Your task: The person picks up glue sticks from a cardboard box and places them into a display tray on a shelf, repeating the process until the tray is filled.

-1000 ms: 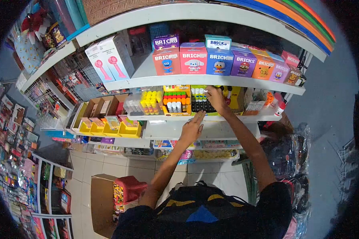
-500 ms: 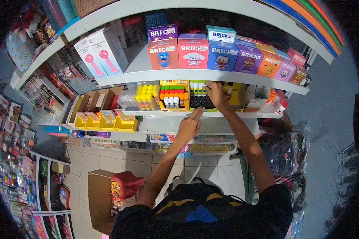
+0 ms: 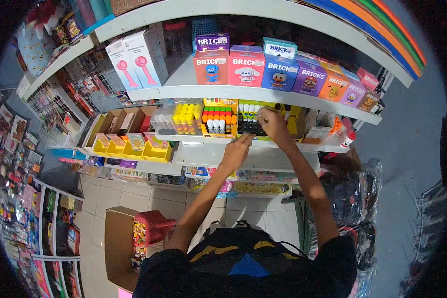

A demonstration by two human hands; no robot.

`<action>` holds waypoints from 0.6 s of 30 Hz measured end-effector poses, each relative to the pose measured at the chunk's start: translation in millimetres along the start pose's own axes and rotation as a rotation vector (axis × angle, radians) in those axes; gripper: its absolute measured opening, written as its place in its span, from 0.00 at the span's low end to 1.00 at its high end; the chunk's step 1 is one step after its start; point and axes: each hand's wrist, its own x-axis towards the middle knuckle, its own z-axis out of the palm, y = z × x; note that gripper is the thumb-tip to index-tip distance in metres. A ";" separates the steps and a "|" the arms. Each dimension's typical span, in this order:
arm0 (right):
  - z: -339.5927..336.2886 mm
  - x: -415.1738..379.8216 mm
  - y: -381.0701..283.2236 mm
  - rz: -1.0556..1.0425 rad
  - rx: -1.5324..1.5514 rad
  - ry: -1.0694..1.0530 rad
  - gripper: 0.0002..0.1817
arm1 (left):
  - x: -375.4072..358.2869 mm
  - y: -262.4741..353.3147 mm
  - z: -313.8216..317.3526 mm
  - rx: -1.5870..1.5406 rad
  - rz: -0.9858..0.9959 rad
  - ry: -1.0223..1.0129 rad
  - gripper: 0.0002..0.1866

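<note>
A green display box (image 3: 240, 130) of glue sticks stands on the middle shelf, with white-capped sticks (image 3: 248, 110) at the back and black-topped ones (image 3: 250, 127) in front. My right hand (image 3: 274, 125) is over the box's right part, its fingers curled in; whatever they hold is hidden. Against the box's lower front edge, the fingertips of my left hand (image 3: 236, 151) rest, fingers stretched forward. Just left is a yellow box (image 3: 219, 102) of glue sticks with orange, green, red and white caps. A few dark-capped tubes (image 3: 285, 109) stand behind my right hand.
Boxes marked BRICKS (image 3: 246, 69) line the shelf (image 3: 243, 93) above my hands. Left along the middle shelf are yellow-capped tubes (image 3: 187, 119) and yellow trays (image 3: 156, 153). An open carton (image 3: 115, 246) sits on the floor at left; plastic-wrapped bags (image 3: 350, 198) are at right.
The view has shifted slightly. My right hand has drawn back a little toward me and its fingers are more curled. My left hand stays at the box's front edge.
</note>
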 end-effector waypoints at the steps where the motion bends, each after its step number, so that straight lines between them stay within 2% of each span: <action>1: -6.5 -5.7 0.1 0.027 -0.011 -0.089 0.14 | 1.3 -2.0 1.1 0.029 -0.021 -0.035 0.20; 3: -16.3 -21.0 -0.3 0.051 -0.039 -0.227 0.13 | 7.4 -8.7 3.0 0.085 -0.058 -0.110 0.19; 5: -25.5 -35.9 0.1 0.037 -0.076 -0.321 0.13 | 11.1 -14.7 4.0 0.102 -0.036 -0.089 0.17; 8: -10.5 -56.9 26.1 -0.078 -0.232 -0.215 0.13 | 14.7 -14.0 6.1 0.131 -0.025 -0.080 0.16; 11: -11.2 -68.1 6.7 -0.106 -0.156 -0.060 0.10 | 13.9 -10.5 5.6 0.111 0.014 -0.043 0.18; 14: -13.3 -74.2 -12.0 -0.049 -0.019 -0.046 0.11 | 2.6 4.9 -0.6 0.061 -0.035 -0.001 0.21; 17: -12.4 -90.7 -32.6 0.028 0.107 -0.120 0.13 | -32.2 13.4 -0.9 0.033 -0.081 0.085 0.24; 18: -4.9 -99.0 -31.2 -0.046 0.128 -0.166 0.14 | -52.9 8.1 3.1 0.022 -0.102 0.104 0.26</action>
